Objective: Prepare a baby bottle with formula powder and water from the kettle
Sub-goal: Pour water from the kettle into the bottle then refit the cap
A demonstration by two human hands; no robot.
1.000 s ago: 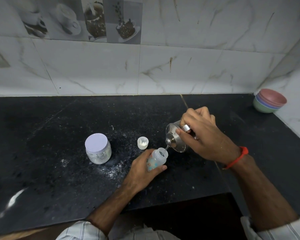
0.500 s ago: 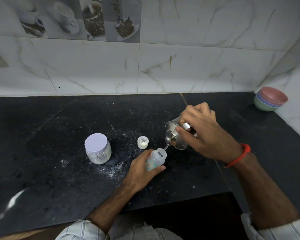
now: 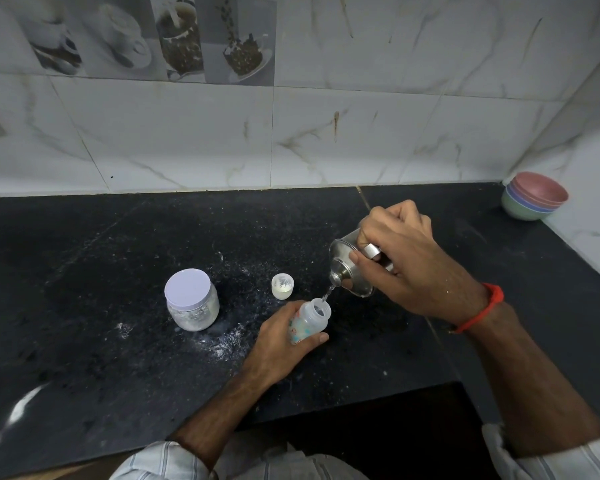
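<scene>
The right hand (image 3: 406, 261) has its grip curled round the tilted steel kettle (image 3: 349, 271), thumb across its lid, while the left hand (image 3: 278, 344) wraps the open baby bottle (image 3: 310, 318) just below the spout — a thin stream runs into its mouth. Powder seems already in; filling, capping and shaking look still to come. Left of the grip stand the bottle's cap (image 3: 282, 286) and the lidded formula jar (image 3: 192, 299) on a black counter (image 3: 84, 258) dusted with spilled powder — marble tiles behind, stacked bowls (image 3: 536, 199) far right.
</scene>
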